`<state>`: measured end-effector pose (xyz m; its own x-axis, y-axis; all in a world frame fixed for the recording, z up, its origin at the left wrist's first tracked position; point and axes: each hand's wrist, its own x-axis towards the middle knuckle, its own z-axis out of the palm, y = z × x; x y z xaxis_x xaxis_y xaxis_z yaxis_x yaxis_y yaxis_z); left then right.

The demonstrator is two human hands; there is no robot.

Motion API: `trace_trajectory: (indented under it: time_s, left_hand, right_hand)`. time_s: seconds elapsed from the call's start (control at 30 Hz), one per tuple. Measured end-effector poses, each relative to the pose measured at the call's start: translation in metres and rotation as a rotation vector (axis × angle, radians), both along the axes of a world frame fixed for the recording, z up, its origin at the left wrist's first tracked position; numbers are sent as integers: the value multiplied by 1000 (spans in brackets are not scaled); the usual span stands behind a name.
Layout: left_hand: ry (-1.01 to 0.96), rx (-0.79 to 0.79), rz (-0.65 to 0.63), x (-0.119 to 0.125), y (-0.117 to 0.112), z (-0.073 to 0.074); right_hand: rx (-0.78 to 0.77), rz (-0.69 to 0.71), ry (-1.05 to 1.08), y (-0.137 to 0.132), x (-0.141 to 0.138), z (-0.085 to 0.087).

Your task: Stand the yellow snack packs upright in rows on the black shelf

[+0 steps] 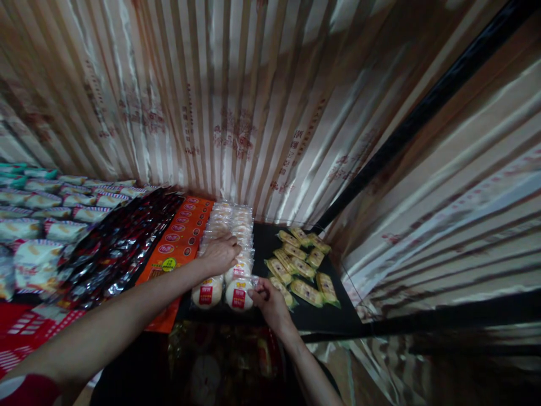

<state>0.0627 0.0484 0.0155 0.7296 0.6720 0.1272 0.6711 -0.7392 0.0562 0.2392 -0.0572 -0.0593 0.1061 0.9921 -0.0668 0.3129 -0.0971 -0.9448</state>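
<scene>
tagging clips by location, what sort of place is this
Probably a snack stall or small shop display: wrapped buns and yellow packets lie in rows on a black shelf, with orange packets and more bagged snacks to the left.

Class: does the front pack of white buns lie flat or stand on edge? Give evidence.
Flat. The front pack shows both buns' round tops and red labels facing up; the right hand touches its edge.

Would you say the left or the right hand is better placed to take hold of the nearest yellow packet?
Probably right. The right hand sits beside the yellow packets; the left hand rests on the bun packs.
</scene>
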Motion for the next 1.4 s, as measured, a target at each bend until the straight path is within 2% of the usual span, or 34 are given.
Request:
trace_trajectory:
  time_s: [0.17, 0.33, 0.43, 0.53, 0.63, 0.73, 0.83, 0.93, 1.07, 1.2, 1.33, 1.4]
  left_hand:
    - [6, -9, 1, 0, -1, 2]
    - [-32, 1, 24, -2, -4, 5]
    - [-81, 50, 29, -2, -24, 6]
    - [-135, 25, 6, 5, -62, 2]
    - [-148, 15, 21, 16, -103, -14]
    - [-170, 109, 153, 24, -131, -41]
    - [-210, 145, 199, 25, -141, -68]
    - [-211, 126, 204, 19, -144, -85]
    - [-215, 28, 217, 11, -145, -92]
    - [-251, -112, 216, 11, -152, -89]
    - [-339, -363, 250, 13, -178, -90]
    - [-442, -494, 334, 8, -197, -99]
  right_hand:
    - [44, -49, -52, 8, -1, 2]
    - [79, -61, -123, 16, -7, -3]
    - [114, -92, -172, 17, -8, -6]
    - [141, -103, -183, 16, -10, -5]
    - [127, -107, -168, 14, -12, 0]
    - [82, -119, -171, 12, -14, 3]
    - [66, -107, -190, 10, -16, 2]
    - [73, -118, -218, 10, -18, -2]
    - [71, -138, -256, 9, -21, -5]
    - [102, -163, -279, 4, -24, -1]
    - [226, -282, -390, -25, -35, 0]
    - [264, -200, -382, -49, -45, -7]
